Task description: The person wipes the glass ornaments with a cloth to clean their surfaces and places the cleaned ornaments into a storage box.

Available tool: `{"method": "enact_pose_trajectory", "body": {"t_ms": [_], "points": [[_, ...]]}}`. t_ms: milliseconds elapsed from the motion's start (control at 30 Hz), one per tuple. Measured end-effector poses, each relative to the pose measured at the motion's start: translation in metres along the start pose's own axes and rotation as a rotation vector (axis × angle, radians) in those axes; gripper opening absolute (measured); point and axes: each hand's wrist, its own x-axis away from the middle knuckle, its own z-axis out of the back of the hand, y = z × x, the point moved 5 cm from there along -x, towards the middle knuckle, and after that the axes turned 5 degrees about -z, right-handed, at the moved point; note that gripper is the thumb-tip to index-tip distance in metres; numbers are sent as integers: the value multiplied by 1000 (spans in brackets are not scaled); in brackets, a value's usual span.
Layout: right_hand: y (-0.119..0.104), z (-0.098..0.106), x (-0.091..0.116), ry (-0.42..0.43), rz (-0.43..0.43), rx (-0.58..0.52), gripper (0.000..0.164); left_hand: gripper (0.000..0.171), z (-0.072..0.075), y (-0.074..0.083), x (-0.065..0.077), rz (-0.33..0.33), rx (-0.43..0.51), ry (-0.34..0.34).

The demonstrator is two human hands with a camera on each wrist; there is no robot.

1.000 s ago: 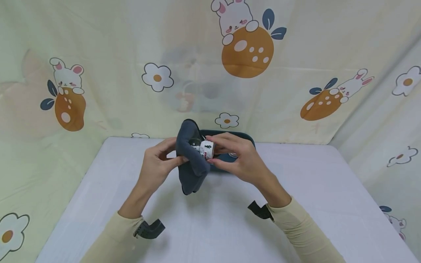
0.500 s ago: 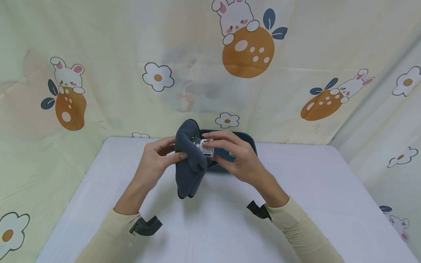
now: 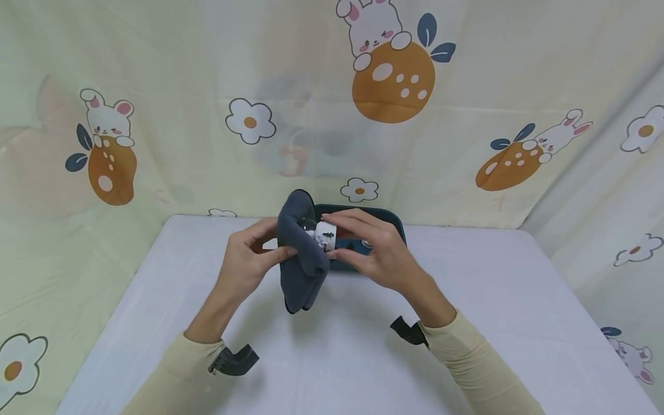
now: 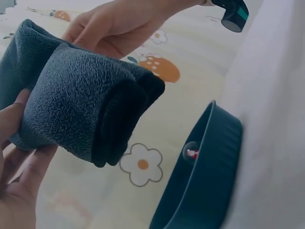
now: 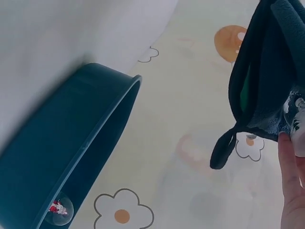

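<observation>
Folded around the glass dome of a small snow globe (image 3: 325,235) is a blue-grey towel (image 3: 298,253). My left hand (image 3: 246,248) grips the towel from the left, thumb in front and fingers behind. From the right, my right hand (image 3: 376,242) pinches the globe's white base between thumb and fingers. The base carries a dark print. Both hands hold these above the table, in front of a teal basin (image 3: 389,214). In the left wrist view the towel (image 4: 71,95) hides the globe. The right wrist view shows a hanging loop on the towel (image 5: 255,90).
Inside the basin (image 5: 62,129) lies another snow globe (image 5: 59,209) with a red and white figure. The basin stands at the back of the white-covered table (image 3: 332,357). Right behind it hangs a curtain (image 3: 306,161) printed with rabbits and flowers.
The snow globe's base has turned in my right fingers, so its print shows differently. Those fingers shifted over the base and back to its edges. The left hand moved slightly left, then back.
</observation>
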Motion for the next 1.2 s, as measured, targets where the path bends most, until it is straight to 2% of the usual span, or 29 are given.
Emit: {"method": "enact_pose_trajectory", "body": {"t_ms": [167,400,600,700,833,1000,1200], "points": [[1,-1,1,-16,-83,-42,54,48,-3,3,1,-54,-31,18],[5,0,3,-30,-149,-53,47,48,-8,5,2,-147,-72,27],[10,-1,4,-64,-251,-92,40,52,-9,9,2,-204,-157,25],[13,-2,4,-95,-301,-95,41,54,-9,10,1,-196,-201,24],[13,-3,6,-116,-316,-97,44,53,-11,16,1,-154,-187,20],[10,-4,6,-100,-268,-116,49,47,-11,23,1,-98,-110,20],[5,0,5,-41,-192,-146,54,43,-9,13,0,-54,-74,35]]}}
